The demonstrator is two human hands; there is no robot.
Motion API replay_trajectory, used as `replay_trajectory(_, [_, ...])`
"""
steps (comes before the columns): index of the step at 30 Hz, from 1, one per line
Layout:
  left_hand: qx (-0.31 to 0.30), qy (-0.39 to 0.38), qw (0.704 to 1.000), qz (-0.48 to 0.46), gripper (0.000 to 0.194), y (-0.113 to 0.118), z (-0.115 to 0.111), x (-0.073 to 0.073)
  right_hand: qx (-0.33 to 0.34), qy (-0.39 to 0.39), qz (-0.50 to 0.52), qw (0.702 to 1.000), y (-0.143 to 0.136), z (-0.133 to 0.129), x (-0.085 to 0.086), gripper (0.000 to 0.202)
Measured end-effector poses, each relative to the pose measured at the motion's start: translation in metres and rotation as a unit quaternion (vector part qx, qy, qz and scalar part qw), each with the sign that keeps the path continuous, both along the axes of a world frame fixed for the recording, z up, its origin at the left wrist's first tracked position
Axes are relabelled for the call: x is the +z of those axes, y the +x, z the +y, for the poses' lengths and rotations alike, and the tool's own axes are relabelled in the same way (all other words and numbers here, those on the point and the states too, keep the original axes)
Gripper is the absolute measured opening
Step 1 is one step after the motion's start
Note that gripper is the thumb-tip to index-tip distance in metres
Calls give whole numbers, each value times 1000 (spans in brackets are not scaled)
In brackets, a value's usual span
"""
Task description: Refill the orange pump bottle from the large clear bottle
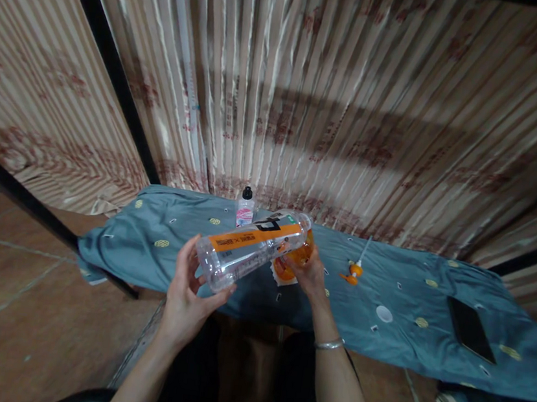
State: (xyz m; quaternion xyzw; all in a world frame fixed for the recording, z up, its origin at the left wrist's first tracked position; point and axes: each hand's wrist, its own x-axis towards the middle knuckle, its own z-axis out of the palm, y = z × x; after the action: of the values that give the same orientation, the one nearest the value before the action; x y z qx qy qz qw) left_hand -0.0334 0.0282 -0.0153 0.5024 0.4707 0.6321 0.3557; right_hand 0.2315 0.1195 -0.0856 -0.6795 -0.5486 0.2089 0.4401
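One end of a large clear plastic bottle (241, 260) with an orange label (257, 237) sits in the clasp of the left hand (192, 299), which holds it slantwise above a grey-blue patterned cloth (131, 243). By the bottle's far end, the right hand (309, 274) is closed round a translucent amber bottle (302, 252); I can't tell whether the two bottles touch. An orange plastic pump (354, 271) lies to their right.

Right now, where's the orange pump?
Head view: the orange pump lies on the blue-green cloth, right of the right hand, with the white disc to its lower right.
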Motion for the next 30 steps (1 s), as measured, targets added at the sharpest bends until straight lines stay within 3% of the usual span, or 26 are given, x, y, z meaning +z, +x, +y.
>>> replay_trajectory(30, [7,9,1000,13,102,0,1,5,-8,-13,-10,1000,-1,1,4,59])
